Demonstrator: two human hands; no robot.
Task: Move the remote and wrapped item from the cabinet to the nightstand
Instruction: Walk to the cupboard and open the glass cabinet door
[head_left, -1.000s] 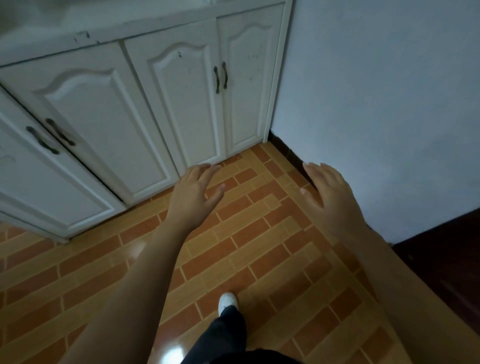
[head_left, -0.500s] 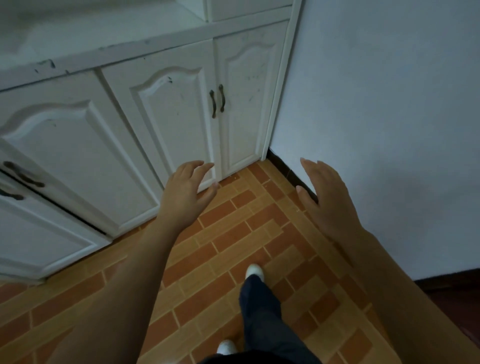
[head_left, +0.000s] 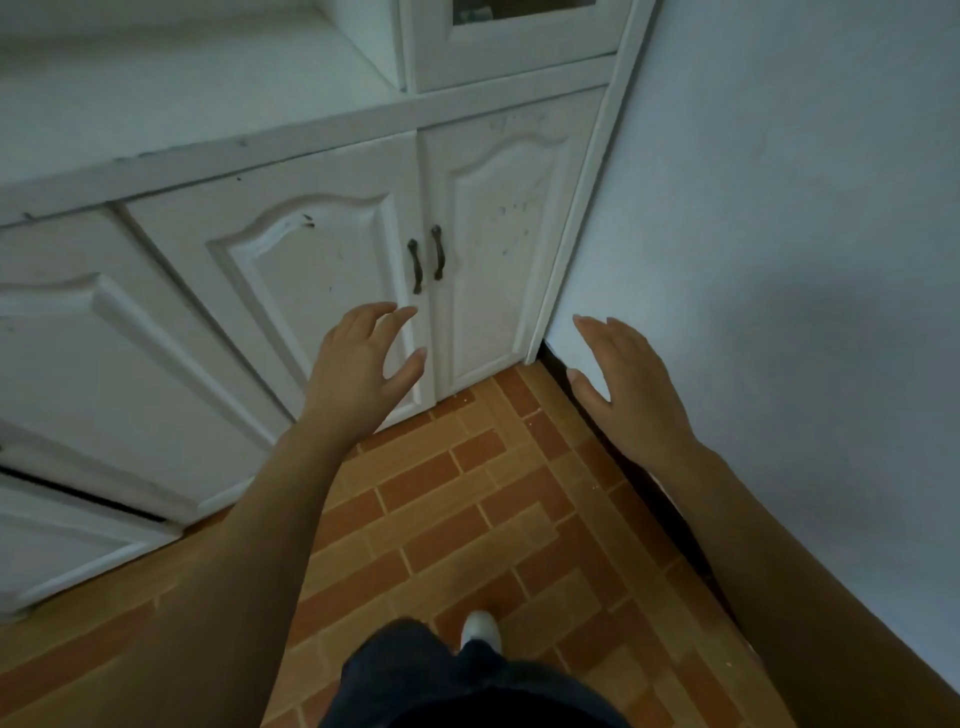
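Clearly nothing is in hand yet. On the left hand the fingers are spread and slightly curled, gripping nothing, their tips just below the dark door handles, which sit at about twelve o'clock from that hand. The right hand is flat and loose, its fingers lying close together and empty, hovering before the pale wall at three o'clock in the view.

Beyond the hands stands the white cabinet. Its lower double doors are closed, and at eight o'clock another door shows a dark gap along its edge. Above runs a bare-looking white ledge, with a glass-fronted unit at one o'clock.

Neither the remote nor the wrapped item is visible anywhere; whether they lie behind the doors or higher up cannot be told. No nightstand is in view either.

Judging from this, the task is at its very beginning: the person stands on the brick-patterned floor facing the cabinet, and finding both things, picking them up and carrying them to the nightstand all remain to be done.
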